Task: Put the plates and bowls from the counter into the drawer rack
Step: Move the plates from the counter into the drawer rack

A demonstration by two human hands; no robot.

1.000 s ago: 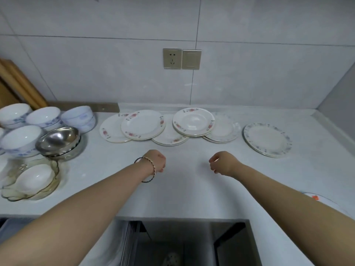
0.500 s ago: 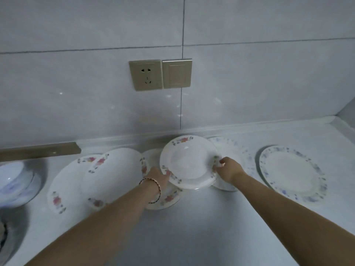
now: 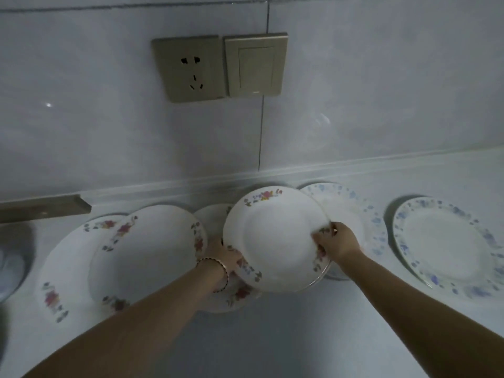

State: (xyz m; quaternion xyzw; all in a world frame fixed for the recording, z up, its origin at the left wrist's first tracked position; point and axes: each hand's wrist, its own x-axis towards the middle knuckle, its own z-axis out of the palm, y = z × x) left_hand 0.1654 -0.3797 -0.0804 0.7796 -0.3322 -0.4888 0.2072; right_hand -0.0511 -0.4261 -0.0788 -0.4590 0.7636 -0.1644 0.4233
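A white plate with red flowers on its rim (image 3: 275,236) is tilted up off the counter, held at both sides. My left hand (image 3: 222,256), with a bracelet on the wrist, grips its lower left rim. At the right rim, my right hand (image 3: 335,242) pinches it with the thumb on top. Beneath it lies another flowered plate (image 3: 237,296), mostly hidden. Two more red-flowered plates overlap at the left: one (image 3: 147,252) lies on top of the other (image 3: 62,271). A blue-patterned plate (image 3: 351,211) lies behind my right hand, a second one (image 3: 447,246) further right.
The white counter (image 3: 272,336) runs up to a tiled wall with a socket (image 3: 189,68) and a switch (image 3: 256,65). A white bowl edge (image 3: 8,271) shows at the far left. The drawer rack is out of view.
Both hands reached forward from mid-counter to the middle plate, closed on its rims and have tilted it up. The camera leaned in closer to the wall.
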